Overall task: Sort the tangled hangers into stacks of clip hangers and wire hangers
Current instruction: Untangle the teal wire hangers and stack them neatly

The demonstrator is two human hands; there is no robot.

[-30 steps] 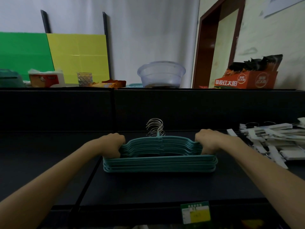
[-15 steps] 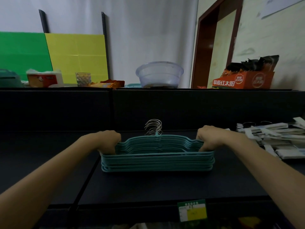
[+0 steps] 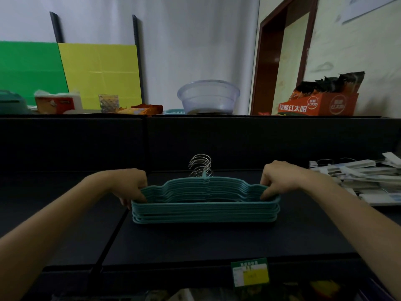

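Head view: the left hand (image 3: 130,184) and right hand (image 3: 275,180) grip opposite ends of stacked teal coated-wire hangers (image 3: 205,210). They seem to be squaring the stack. Next comes a gentle release.

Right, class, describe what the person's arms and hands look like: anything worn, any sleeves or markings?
Both forearms are bare to the frame edge; no sleeves show. The left hand and right hand are ungloved, with no watch, ring or bracelet visible. No markings show in the dim light.
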